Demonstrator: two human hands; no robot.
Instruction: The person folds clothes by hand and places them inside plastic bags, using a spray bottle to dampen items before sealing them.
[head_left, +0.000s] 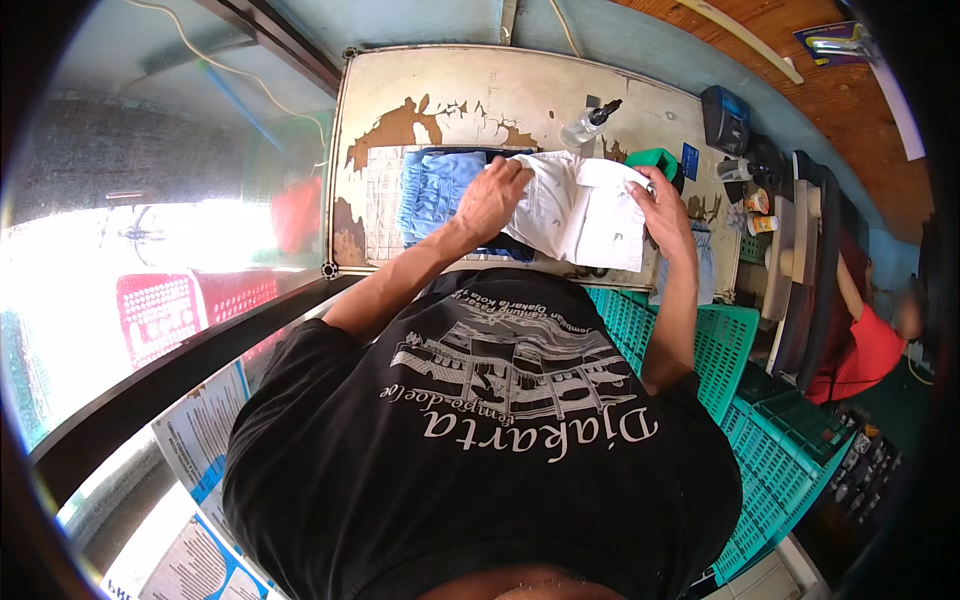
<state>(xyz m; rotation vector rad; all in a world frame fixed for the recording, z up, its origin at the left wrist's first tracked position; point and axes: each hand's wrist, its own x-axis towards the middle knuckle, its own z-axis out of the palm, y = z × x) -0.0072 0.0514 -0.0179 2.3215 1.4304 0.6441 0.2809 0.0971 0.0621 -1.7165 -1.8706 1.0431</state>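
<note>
White shorts (559, 202) with small dark motifs lie spread across the worn table (450, 82). My left hand (496, 196) rests with bent fingers on their upper left edge; whether it pinches the cloth is hard to tell. My right hand (664, 206) grips the waistband at the right between thumb and fingers. Folded light blue shorts (435, 191) with an elastic waist lie left of the white ones, on darker garments and a pale grid-patterned cloth (384, 202). Another light blue garment (703, 259) hangs at the table's front edge, behind my right wrist.
Beyond the shorts lie a clear spray bottle (581, 129) and a green object (652, 159). A second bottle (733, 170) and small cups (763, 224) stand at right. Green plastic crates (780, 450) are below right. A person in red (870, 349) is farther right.
</note>
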